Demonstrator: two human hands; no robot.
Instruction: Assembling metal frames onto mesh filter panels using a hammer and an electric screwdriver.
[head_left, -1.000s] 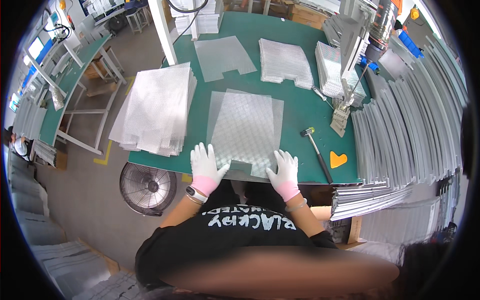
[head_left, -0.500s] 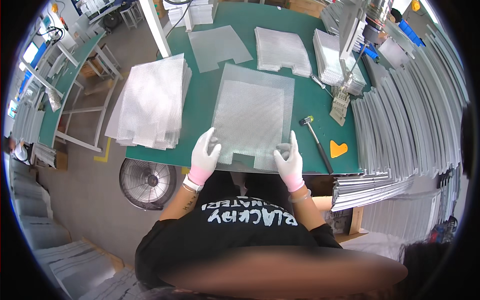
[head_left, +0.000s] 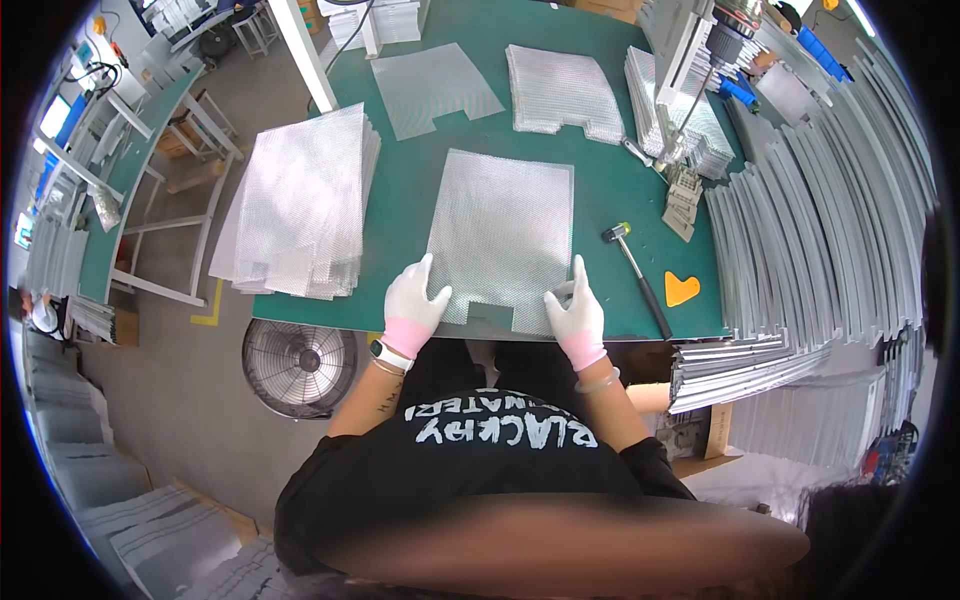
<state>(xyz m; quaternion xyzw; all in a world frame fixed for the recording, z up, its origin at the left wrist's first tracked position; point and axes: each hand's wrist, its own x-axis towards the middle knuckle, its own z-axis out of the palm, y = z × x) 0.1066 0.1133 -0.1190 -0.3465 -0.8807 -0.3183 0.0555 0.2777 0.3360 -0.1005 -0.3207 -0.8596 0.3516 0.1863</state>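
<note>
Workshop Surroundings

Mallet (head_left: pixel 648 293): black handle, lying on green table (head_left: pixel 405 190). Heart-shaped piece (head_left: pixel 682 290): orange, flat, just beside mallet. Fan (head_left: pixel 305 368): round, wire-guarded, on floor. Metal panels (head_left: pixel 820 235): grey, long, ranked at right. Bench (head_left: pixel 133 160): green-topped, white-framed, at left. Bin (head_left: pixel 822 52): blue, upper right.

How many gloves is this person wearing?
2: one on the left hand, at the lower left of the mesh sheet; one on the right hand, at its lower right.
</note>
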